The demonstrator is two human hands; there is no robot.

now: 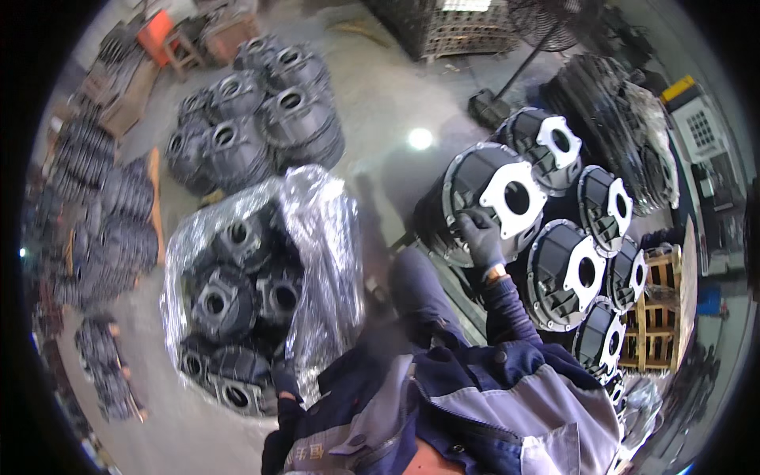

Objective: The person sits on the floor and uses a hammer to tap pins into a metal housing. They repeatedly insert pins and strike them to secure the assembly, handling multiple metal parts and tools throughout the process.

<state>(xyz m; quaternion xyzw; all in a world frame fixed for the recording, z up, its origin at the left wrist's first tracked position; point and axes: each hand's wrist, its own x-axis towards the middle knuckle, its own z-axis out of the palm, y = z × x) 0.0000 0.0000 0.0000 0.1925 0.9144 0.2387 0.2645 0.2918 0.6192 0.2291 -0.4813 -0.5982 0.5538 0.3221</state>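
Observation:
My right hand [481,237], in a dark grey glove, reaches out to a black bell-shaped metal housing [451,190] with a bright machined flange. Its fingers curl against the housing's near side, just below the flange. My left hand [285,381], also in a dark glove, hangs low at the near right corner of a plastic-lined bin [336,253]. Its fingers are mostly lost against dark castings, so its grip is unclear. Several dark cast housings [218,302] lie jumbled inside the bin, the nearest casting [237,392] close to that hand.
More housings with bright flanges [582,273] stand stacked on my right, beside a wooden pallet [653,317]. Dark housings [297,123] stand in stacks beyond the bin. A pedestal fan [546,24] is at the far right. Stacked dark parts [119,229] line the left.

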